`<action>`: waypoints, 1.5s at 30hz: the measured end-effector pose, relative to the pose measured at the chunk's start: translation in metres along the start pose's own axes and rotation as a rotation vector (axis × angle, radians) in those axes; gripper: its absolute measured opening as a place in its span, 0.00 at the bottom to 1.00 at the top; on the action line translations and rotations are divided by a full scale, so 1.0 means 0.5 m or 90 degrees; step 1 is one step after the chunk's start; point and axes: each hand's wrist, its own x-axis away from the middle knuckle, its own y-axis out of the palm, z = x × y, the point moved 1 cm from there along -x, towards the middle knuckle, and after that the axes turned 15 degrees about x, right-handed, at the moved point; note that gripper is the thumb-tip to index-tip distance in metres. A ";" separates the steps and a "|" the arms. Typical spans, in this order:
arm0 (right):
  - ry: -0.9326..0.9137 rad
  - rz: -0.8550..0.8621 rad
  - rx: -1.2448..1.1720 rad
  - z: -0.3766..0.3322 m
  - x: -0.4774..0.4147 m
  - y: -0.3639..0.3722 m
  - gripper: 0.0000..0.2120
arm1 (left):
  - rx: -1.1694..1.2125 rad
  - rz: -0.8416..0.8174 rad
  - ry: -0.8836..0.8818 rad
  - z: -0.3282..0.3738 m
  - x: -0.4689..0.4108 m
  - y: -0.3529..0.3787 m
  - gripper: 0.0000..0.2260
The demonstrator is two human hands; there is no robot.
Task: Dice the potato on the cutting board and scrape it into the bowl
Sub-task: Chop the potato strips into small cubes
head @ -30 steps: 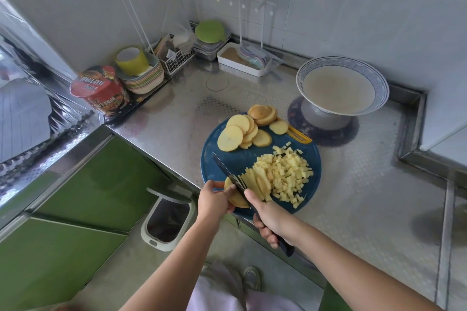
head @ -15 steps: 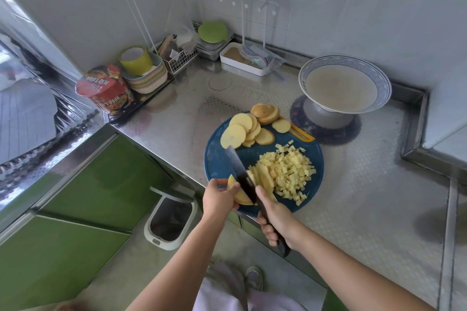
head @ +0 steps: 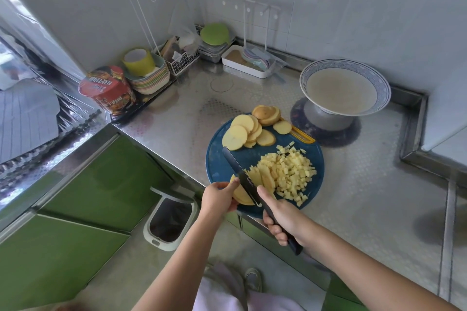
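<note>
Potato stack (head: 242,197) at the near edge of the blue cutting board (head: 225,166) sits where it sat half a second ago. The cut strips (head: 262,177) lie just right of the blade and the diced pile (head: 293,174) lies beyond them. Compared with a second ago, the black knife (head: 236,170) shows more of its flat side. Its tip lies closer to the round slices (head: 240,134) at the board's far rim. Over the last half second the knife and both hands have barely shifted.

The left grip (head: 218,199) pinches the uncut part of the stack, fingertips close against the blade's left face. The right grip (head: 280,218) is clenched round the knife handle, with one digit stretched forward toward the blade. The butt of the handle sticks out toward the body. The blade crosses the stack; whether its edge reaches the board I cannot tell.

The board rests at the front of a dimpled steel surface (head: 353,197). A patterned bowl (head: 382,88) of cloudy liquid stands beyond the board to the right. In the far corner are a red instant-noodle cup (head: 108,88), a yellow cup (head: 139,60) on stacked pastel bowls, a wire basket (head: 180,58) and a white tray (head: 249,68). White tiles back the corner. Below are green cabinet fronts (head: 101,184) and a waste bin (head: 171,219) on the floor.
</note>
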 end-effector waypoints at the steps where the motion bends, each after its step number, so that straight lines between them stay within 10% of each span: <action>1: -0.003 -0.004 0.005 -0.002 0.002 -0.002 0.33 | 0.005 -0.007 -0.016 0.002 0.000 -0.001 0.12; 45: 0.058 0.008 0.093 -0.011 -0.003 0.029 0.34 | -0.101 0.031 -0.007 0.029 -0.009 0.003 0.07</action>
